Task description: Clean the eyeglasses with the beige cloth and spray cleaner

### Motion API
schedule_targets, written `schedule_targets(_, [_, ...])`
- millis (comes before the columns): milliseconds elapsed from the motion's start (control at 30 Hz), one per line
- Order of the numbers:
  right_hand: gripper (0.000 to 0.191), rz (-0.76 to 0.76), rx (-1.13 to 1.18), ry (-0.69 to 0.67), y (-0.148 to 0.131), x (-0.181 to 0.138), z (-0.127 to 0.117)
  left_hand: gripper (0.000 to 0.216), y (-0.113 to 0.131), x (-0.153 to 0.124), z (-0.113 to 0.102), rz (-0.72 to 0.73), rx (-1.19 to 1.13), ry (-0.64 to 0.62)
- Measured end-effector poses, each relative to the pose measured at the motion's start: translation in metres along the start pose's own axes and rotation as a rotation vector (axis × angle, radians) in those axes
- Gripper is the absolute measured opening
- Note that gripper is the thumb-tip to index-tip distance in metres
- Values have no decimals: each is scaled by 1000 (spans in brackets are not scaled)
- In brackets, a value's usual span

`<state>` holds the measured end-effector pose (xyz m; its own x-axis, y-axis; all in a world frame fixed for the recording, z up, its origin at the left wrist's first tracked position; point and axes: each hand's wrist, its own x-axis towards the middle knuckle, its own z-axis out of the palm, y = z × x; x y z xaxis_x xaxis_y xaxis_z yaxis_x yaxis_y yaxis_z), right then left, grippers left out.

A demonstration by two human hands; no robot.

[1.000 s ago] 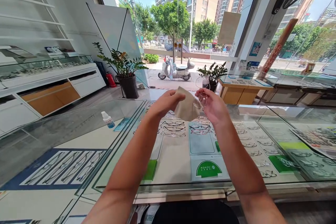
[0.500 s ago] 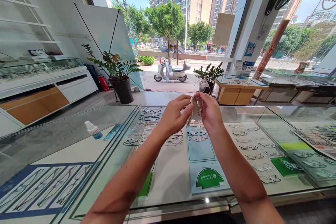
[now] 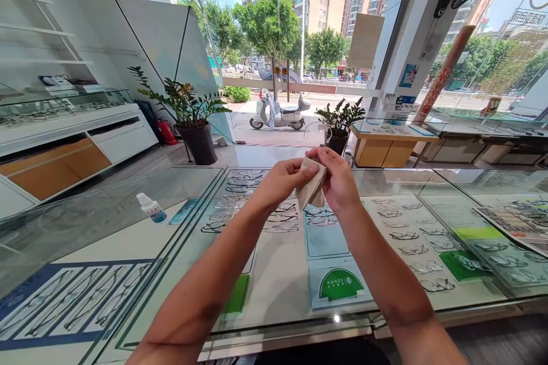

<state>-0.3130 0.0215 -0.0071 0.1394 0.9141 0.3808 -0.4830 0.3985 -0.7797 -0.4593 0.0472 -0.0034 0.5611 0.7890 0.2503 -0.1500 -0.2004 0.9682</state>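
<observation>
Above the glass counter, my left hand (image 3: 280, 182) is closed on a beige cleaning cloth (image 3: 309, 189), its thumb pressing on the folds and the lower corners hanging down. My right hand (image 3: 341, 182) meets it from the other side, fingers closed round a pair of thin-rimmed eyeglasses (image 3: 315, 134). A clear lens stands up beyond the fingertips; the rest of the frame is hidden by the hands and cloth. Under the glass, rows of eyeglasses (image 3: 282, 218) lie beneath my hands, near a green-and-white card (image 3: 341, 285).
A white spray bottle (image 3: 150, 207) with blue liquid stands on the counter glass (image 3: 188, 179) at left. Magazines or leaflets (image 3: 514, 228) lie at the right. Potted plants (image 3: 197, 142) stand beyond the counter, with a parked scooter (image 3: 278, 111) outside the window.
The cloth has turned from nearly edge-on to spread toward me. The eyeglasses lens has shifted slightly left above the fingers, and my right hand has moved a little left.
</observation>
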Motion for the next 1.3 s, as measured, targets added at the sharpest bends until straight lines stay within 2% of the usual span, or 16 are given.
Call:
schedule_targets(267, [23,20,23,-36,-1,4,-6,51,-1,-6,6,12,-94,-93])
schedule_targets(333, [24,34,40,-35,0,3,-5,51,-2,-6,10,71,-56,-37])
schedule_targets(500, [21,-1,141,-20,9,-5,8,53,-13,-2,25,254,16,212])
schedule_targets(600, [21,-17,158,-45,11,-8,13,52,-15,0,29,299,2,287])
schedule_targets(700, [17,-21,155,-36,7,-6,11,52,-10,0,24,279,-18,240])
schedule_targets(833, [17,-14,127,-5,1,-2,2,51,3,-6,13,88,-141,-14])
schedule_targets(900, [19,-16,101,1,-1,-1,-1,51,7,-9,11,25,-177,-76])
schedule_targets(1133, [17,0,111,88,-3,-8,3,39,8,-14,22,74,47,34])
schedule_targets(1300, [20,22,160,110,1,-10,7,36,8,-16,27,130,57,101])
